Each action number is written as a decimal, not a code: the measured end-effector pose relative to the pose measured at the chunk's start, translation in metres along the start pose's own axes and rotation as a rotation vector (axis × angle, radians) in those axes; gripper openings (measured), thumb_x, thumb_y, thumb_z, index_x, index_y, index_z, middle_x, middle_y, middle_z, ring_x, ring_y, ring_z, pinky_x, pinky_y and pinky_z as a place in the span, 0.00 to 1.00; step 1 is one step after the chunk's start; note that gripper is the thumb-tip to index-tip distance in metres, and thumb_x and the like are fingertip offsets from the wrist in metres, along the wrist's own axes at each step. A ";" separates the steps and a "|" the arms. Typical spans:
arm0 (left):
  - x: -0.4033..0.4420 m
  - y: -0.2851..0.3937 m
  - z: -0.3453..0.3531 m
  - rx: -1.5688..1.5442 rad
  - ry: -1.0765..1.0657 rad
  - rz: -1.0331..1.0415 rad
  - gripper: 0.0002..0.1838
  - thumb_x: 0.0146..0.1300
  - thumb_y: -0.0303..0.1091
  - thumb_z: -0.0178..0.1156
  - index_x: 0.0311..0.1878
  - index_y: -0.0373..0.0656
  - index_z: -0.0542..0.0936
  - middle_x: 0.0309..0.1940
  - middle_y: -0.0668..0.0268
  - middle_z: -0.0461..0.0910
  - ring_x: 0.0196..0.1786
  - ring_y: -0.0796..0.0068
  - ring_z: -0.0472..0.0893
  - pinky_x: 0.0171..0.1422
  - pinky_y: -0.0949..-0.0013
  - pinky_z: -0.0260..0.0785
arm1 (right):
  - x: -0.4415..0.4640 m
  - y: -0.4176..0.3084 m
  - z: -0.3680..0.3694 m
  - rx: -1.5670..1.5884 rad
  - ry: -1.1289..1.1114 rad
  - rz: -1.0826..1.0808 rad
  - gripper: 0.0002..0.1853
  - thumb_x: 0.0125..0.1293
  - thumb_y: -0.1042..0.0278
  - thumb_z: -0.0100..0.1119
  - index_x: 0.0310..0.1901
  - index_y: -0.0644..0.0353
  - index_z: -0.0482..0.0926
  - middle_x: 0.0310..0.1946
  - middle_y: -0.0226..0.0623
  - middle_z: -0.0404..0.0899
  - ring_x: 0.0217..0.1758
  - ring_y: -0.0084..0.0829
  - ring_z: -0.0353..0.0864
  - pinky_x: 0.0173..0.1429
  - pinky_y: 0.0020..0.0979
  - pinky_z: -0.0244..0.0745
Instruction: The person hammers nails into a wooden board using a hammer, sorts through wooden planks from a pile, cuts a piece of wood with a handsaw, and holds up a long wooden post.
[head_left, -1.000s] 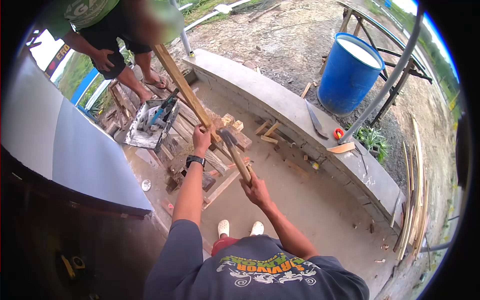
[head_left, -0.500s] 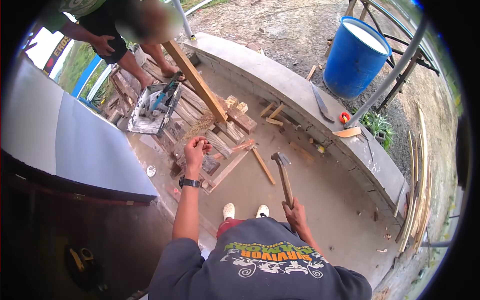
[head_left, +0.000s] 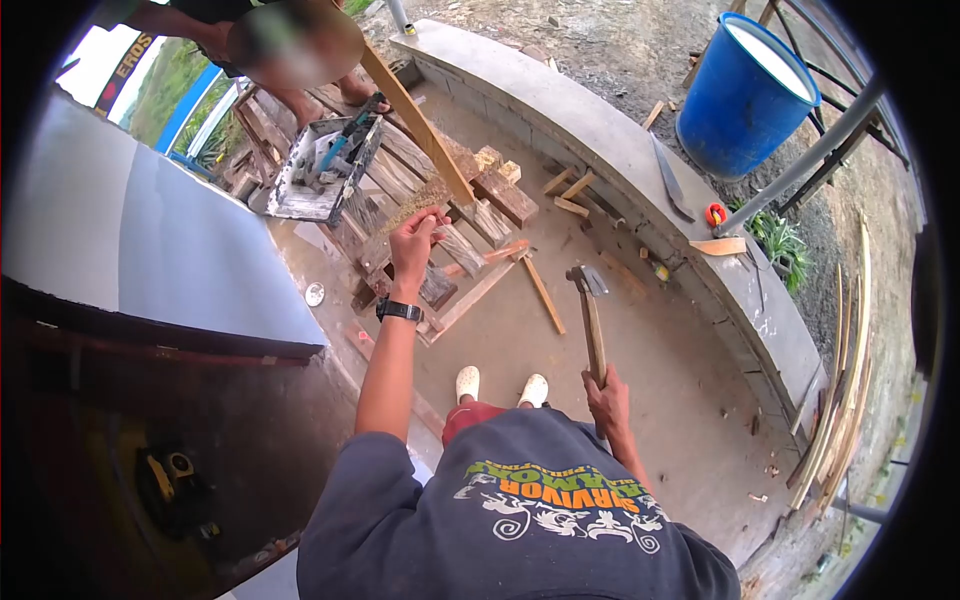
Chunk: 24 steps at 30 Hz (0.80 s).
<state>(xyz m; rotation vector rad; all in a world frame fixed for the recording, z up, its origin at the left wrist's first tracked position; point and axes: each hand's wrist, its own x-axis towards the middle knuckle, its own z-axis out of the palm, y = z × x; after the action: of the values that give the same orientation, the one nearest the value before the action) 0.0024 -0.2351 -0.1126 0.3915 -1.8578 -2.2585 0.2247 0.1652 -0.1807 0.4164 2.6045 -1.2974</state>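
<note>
My right hand (head_left: 609,398) grips the wooden handle of a hammer (head_left: 590,315), its metal head pointing away from me. My left hand (head_left: 412,245), with a black watch at the wrist, is raised with fingers curled in; whatever they hold, if anything, is too small to make out. Just beyond it slants a long wooden beam (head_left: 418,125), its lower end by the stacked lumber (head_left: 392,175). The beam's upper part runs up to a co-worker (head_left: 205,35), who is crouched or bent over. A thin wooden strip (head_left: 543,295) lies on the floor between my hands.
A mortar-smeared tray (head_left: 310,205) with tools sits at the left of the lumber. Along the right runs a low concrete wall (head_left: 590,120), bearing a saw-like blade (head_left: 672,178) and red tape (head_left: 716,214). Beyond stand a blue barrel (head_left: 742,110) and long thin sticks (head_left: 850,370).
My left hand has come off the beam and closed. The hammer has moved right, away from the beam, in my right hand. The thin strip now lies on the floor. The co-worker has bent lower.
</note>
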 end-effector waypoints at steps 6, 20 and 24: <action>0.005 -0.005 0.020 0.184 0.067 0.183 0.11 0.73 0.26 0.64 0.56 0.38 0.85 0.44 0.65 0.89 0.46 0.76 0.88 0.46 0.73 0.80 | -0.005 -0.016 0.006 -0.081 -0.051 0.003 0.21 0.70 0.49 0.67 0.44 0.62 0.78 0.22 0.52 0.80 0.25 0.52 0.83 0.32 0.48 0.75; 0.058 -0.055 0.030 0.528 0.156 0.434 0.06 0.70 0.30 0.70 0.46 0.40 0.89 0.38 0.66 0.90 0.40 0.79 0.85 0.48 0.71 0.77 | 0.005 -0.056 0.019 0.022 -0.191 0.024 0.19 0.71 0.55 0.68 0.49 0.64 0.79 0.25 0.53 0.80 0.27 0.51 0.80 0.36 0.45 0.74; 0.057 -0.060 0.030 0.646 0.164 0.548 0.07 0.67 0.32 0.71 0.44 0.41 0.88 0.38 0.59 0.89 0.39 0.61 0.87 0.44 0.62 0.77 | 0.015 -0.072 0.018 0.022 -0.239 0.032 0.18 0.71 0.57 0.67 0.49 0.65 0.78 0.27 0.55 0.81 0.29 0.54 0.80 0.36 0.47 0.74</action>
<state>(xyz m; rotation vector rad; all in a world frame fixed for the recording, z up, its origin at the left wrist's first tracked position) -0.0603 -0.2131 -0.1712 0.1167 -2.2210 -1.2228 0.1869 0.1117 -0.1421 0.2852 2.3797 -1.2803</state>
